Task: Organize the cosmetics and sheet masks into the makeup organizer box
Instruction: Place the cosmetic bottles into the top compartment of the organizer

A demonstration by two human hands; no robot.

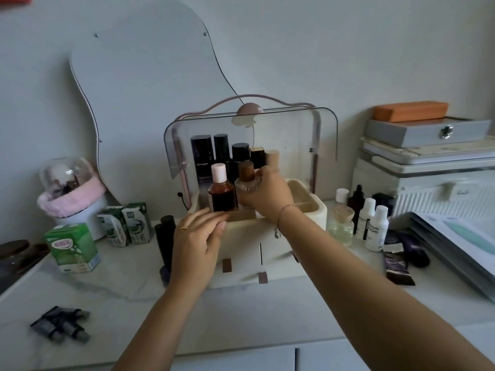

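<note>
Inside the cream plastic organizer box (318, 210) w/ raised clear lid, our right hand (263, 195) grips a round ribbed glass bottle w/ brown cap (246, 180), beside a pink-capped amber bottle (221, 190). Our left hand (197, 242) hovers at the box front over the white counter (241, 311), fingers loose, holding nothing.

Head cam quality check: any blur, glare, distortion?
Head view: dim, flat lighting; wide-angle bending along the white countertop's front edge; soft blur on the dark sachets at lower left; faint reflections on the organizer's clear flip-up lid; hands and bottles reasonably sharp.
</note>
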